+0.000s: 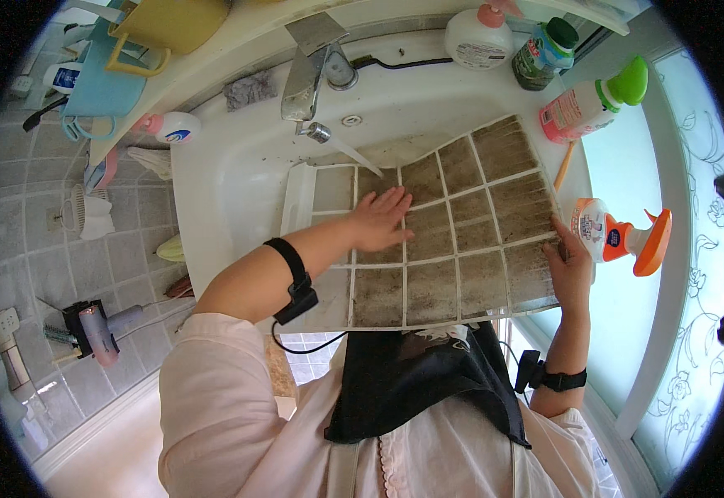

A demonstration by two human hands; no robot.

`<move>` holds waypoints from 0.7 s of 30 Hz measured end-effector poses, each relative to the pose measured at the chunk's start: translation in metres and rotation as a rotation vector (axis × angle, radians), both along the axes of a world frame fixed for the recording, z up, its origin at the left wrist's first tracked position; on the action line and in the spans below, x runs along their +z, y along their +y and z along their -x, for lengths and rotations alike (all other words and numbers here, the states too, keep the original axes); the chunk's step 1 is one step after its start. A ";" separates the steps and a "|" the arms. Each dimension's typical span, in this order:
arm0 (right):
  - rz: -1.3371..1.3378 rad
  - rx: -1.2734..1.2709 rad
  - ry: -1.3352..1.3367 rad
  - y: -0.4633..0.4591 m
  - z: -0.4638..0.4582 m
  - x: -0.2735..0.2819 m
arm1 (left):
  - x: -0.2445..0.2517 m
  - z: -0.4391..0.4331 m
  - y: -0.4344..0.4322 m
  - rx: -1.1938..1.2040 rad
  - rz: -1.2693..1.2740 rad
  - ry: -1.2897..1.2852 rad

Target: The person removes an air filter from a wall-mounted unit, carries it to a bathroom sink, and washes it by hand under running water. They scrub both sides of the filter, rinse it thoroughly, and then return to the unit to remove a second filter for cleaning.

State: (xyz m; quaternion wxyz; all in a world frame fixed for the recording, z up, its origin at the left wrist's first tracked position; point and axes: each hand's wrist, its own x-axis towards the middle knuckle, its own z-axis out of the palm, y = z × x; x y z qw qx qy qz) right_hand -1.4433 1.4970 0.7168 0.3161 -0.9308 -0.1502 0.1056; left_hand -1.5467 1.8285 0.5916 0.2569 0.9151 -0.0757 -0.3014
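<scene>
A dusty mesh air filter (477, 225) with a white plastic grid frame lies tilted across the washbasin (225, 162). Grey-brown dirt coats most of its cells, while the left column looks cleaner. My left hand (382, 219) rests flat on the mesh, fingers spread a little. Just beyond its fingertips, a stream of water (355, 155) from the swivel nozzle of the chrome faucet (302, 84) lands on the filter. At the right edge of the frame, my right hand (568, 261) grips the filter.
An orange-topped spray bottle (617, 238) stands beside my right hand. A green-capped bottle (592, 103), a dark jar (543, 55) and a pump bottle (479, 40) line the basin's right rim. A grey cloth (250, 91) lies behind left. A hair dryer (100, 333) hangs on the left wall.
</scene>
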 end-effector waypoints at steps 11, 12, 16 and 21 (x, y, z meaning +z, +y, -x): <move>-0.075 -0.012 -0.027 -0.006 0.001 -0.013 | 0.008 -0.012 0.019 0.145 -0.247 0.138; -0.077 -0.035 -0.008 -0.007 0.000 -0.014 | 0.004 -0.009 0.016 0.229 -0.249 0.035; -0.110 -0.063 0.050 -0.009 -0.001 -0.017 | -0.017 0.003 0.011 0.080 -0.226 -0.267; -0.099 -0.082 0.041 -0.010 -0.003 -0.019 | -0.025 0.000 0.016 0.209 -0.239 -0.113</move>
